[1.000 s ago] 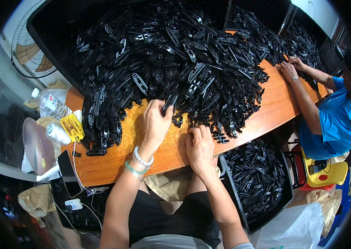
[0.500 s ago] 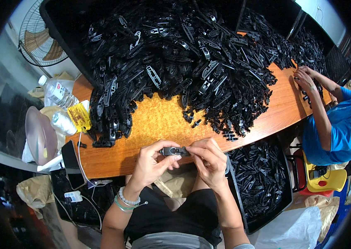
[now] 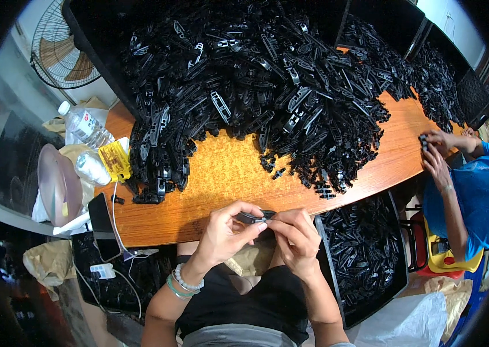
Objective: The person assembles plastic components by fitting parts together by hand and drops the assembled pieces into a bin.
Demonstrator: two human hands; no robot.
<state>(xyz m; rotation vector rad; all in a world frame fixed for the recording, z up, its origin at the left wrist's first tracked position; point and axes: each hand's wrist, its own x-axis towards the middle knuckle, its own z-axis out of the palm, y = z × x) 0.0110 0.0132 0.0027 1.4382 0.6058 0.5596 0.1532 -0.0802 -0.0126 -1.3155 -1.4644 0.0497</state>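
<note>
Close to the table's front edge, my left hand point(image 3: 221, 236) is closed around a small black plastic clip-like part point(image 3: 251, 217). My right hand point(image 3: 296, 236) pinches the other end of the same part, so the fingertips of both hands nearly meet on it. Fingers cover much of the part, and its finer details are hidden. Beyond my hands lies a large heap of black plastic parts point(image 3: 239, 75), long slotted pieces mostly, on the wooden table point(image 3: 158, 225). Smaller black pieces point(image 3: 325, 189) are scattered at the heap's near right edge.
A plastic bottle point(image 3: 85, 126), a yellow tag point(image 3: 115, 161) and a phone point(image 3: 103, 222) with a white cable are at the left. Below the table at right stands a bin point(image 3: 366, 254) of black parts. A co-worker in blue point(image 3: 464, 199) handles parts at far right.
My hands have turned the black part and shifted slightly right and down; it now shows its narrow side. The co-worker's hands have moved lower, nearer their body. The view has tilted slightly.
</note>
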